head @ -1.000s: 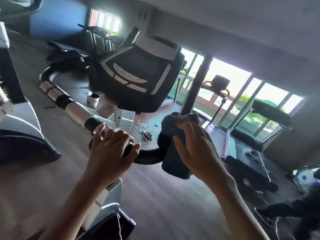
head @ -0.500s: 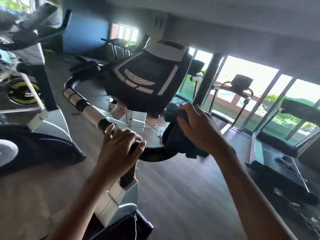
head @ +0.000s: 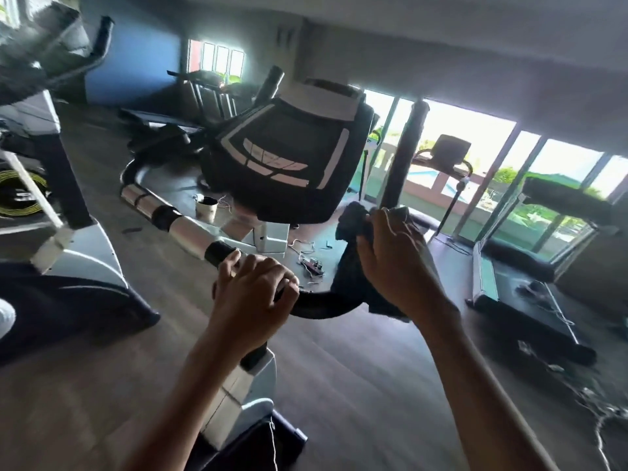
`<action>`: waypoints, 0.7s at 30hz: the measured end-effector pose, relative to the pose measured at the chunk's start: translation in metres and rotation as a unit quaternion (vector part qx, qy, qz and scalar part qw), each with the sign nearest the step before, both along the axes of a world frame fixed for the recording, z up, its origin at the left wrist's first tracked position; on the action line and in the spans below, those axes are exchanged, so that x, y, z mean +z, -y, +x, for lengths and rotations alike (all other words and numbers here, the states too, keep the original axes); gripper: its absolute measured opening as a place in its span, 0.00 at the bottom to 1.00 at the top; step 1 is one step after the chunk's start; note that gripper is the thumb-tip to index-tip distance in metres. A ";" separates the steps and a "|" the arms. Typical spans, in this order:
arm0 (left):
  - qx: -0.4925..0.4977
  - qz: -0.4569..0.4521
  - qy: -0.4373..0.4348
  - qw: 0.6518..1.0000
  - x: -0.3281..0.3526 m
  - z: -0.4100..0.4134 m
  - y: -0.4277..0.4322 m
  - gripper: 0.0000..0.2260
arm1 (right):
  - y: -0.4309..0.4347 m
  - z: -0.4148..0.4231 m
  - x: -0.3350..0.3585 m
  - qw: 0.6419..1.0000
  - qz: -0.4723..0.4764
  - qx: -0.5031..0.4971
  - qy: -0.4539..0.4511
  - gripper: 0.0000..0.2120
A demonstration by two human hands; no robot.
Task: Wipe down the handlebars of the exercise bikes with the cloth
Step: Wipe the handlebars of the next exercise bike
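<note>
Left hand [head: 253, 294] closed around curved black tubular handlebar [head: 319, 309] of exercise bike. Right hand [head: 396, 263], fingers [head: 379, 220] clamped on dark crumpled cloth [head: 353, 239], pressed against handlebar's right upright.

My left hand [head: 253, 287] is curled into a closed grip around the black curved handlebar [head: 316, 305], knuckles up and fingers wrapped over the top, with my bare forearm reaching up to it from the lower middle of the view. My right hand [head: 396, 258] sits higher and to the right, palm turned away from me, fingers closed around the dark bunched cloth [head: 353, 239] that it presses against the bar's upright part. Both wrists are straight and both arms are bare.
</note>
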State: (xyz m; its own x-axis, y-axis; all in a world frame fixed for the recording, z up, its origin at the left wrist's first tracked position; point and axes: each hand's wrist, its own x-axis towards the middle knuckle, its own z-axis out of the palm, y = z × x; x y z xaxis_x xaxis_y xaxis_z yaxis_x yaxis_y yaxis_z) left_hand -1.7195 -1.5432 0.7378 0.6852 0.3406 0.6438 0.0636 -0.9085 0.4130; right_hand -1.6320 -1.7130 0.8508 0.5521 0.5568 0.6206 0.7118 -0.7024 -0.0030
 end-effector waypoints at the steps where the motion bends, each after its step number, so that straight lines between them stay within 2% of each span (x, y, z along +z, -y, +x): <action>1: -0.011 0.007 -0.004 1.000 0.001 0.000 -0.003 0.18 | 0.002 -0.013 -0.012 1.000 -0.002 -0.002 0.012 0.14; 4: -0.058 0.024 0.005 0.998 0.000 -0.001 -0.020 0.20 | 0.012 -0.039 -0.037 0.999 -0.006 0.006 0.040 0.14; 7: -0.103 0.019 0.016 0.994 -0.003 0.001 -0.047 0.22 | 0.006 -0.024 -0.020 1.000 -0.013 -0.012 0.015 0.14; 11: -0.109 0.031 0.016 0.993 -0.012 0.001 -0.076 0.21 | -0.014 -0.010 -0.006 0.997 0.017 -0.073 -0.012 0.14; 14: -0.128 0.055 0.045 0.989 -0.015 0.000 -0.081 0.19 | -0.015 -0.045 -0.041 0.995 0.052 -0.068 0.051 0.15; 16: -0.141 0.051 0.052 0.987 -0.013 -0.001 -0.085 0.19 | -0.021 -0.071 -0.078 0.992 0.094 -0.031 0.072 0.14; 19: -0.142 0.057 0.044 0.987 -0.012 -0.002 -0.093 0.18 | -0.040 -0.082 -0.123 0.990 0.063 0.023 0.125 0.17; 21: -0.134 0.067 0.059 0.987 -0.016 -0.005 -0.097 0.17 | -0.051 -0.075 -0.123 0.988 0.060 0.022 0.141 0.17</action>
